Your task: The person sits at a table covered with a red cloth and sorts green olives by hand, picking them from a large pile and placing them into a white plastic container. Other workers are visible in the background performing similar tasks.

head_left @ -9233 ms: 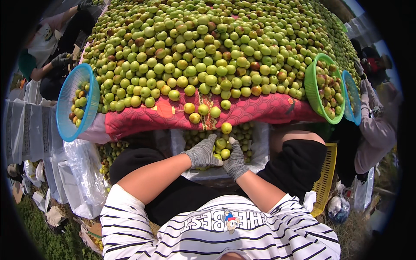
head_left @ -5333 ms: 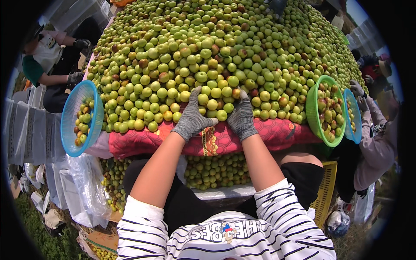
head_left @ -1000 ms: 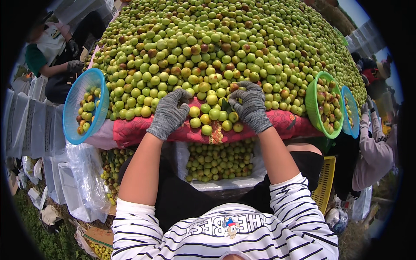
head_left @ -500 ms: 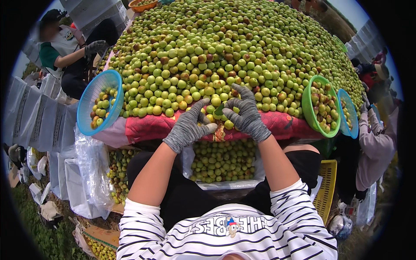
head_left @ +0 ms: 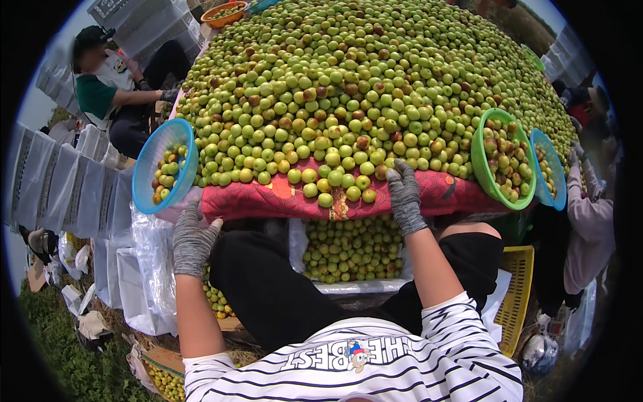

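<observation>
A broad heap of round green-yellow fruit (head_left: 348,80), some reddish, lies over a table edged with red patterned cloth (head_left: 254,201); a few fruit (head_left: 325,199) rest on that cloth. My gloved left hand (head_left: 194,238) is low at the cloth's left end, below the blue basket, thumb apart from the other fingers, nothing visible in it. My gloved right hand (head_left: 406,197) is at the front of the heap, fingers slightly bent and apart beside loose fruit (head_left: 381,172). Beneath the cloth, between my knees, sits a plastic-lined container (head_left: 348,288) of similar fruit.
Blue baskets (head_left: 146,187) (head_left: 556,194) and a green basket (head_left: 487,167) hold fruit on either side. Co-workers sit at left (head_left: 97,97) and right (head_left: 589,228). An orange basket (head_left: 211,17) is at the back, a yellow crate (head_left: 519,295) by my right leg, white liners (head_left: 53,181) at left.
My left hand has moved from the heap down and left. My right hand has shifted right and lower. The leaf seen at its fingers is out of sight.
</observation>
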Demonstrator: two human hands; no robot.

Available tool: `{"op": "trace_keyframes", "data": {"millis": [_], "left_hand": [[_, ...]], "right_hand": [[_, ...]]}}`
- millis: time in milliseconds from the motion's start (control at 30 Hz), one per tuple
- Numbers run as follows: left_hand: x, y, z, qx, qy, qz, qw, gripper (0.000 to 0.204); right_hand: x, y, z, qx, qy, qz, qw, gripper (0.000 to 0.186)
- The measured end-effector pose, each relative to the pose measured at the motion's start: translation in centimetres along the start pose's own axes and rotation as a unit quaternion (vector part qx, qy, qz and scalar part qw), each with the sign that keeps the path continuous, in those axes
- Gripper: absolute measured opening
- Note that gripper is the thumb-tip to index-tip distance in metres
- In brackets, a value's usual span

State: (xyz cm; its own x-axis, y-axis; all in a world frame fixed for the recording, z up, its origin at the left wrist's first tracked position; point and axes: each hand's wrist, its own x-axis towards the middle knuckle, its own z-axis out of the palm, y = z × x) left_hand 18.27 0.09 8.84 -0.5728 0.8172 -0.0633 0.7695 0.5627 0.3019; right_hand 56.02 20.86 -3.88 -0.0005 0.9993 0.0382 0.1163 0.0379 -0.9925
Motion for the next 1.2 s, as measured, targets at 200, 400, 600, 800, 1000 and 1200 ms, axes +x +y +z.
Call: {"op": "trace_keyframes", "data": {"millis": [200,400,600,800,1000,1200], "left_hand": [[3.4,14.2,10.5,0.008,-0.197,0.171,0.965,0.134],[4.6,15.8,16.2,-0.128,-0.189,0.222,0.948,0.137],[6.7,16.0,18.5,-0.331,-0.237,0.314,0.858,0.132],[5.9,16.9,18.8,-0.425,-0.3,0.293,0.803,0.132],[2.1,17.1,19.4,-0.439,-0.335,0.316,0.771,0.126],[-3.1,16.8,20.1,-0.327,-0.437,0.334,0.769,0.124]], "right_hand": [[0.2,2.1,3.0,0.123,0.048,0.077,0.988,0.047],[0.5,3.0,5.6,0.285,-0.033,0.09,0.954,0.053],[-0.4,0.9,5.6,0.386,-0.133,0.169,0.897,0.059],[-1.0,-0.1,5.7,0.411,-0.111,0.162,0.89,0.06],[-5.9,0.2,3.2,0.422,-0.051,0.168,0.889,0.054],[-12.2,1.9,-0.3,0.454,-0.017,0.27,0.849,0.042]]}}
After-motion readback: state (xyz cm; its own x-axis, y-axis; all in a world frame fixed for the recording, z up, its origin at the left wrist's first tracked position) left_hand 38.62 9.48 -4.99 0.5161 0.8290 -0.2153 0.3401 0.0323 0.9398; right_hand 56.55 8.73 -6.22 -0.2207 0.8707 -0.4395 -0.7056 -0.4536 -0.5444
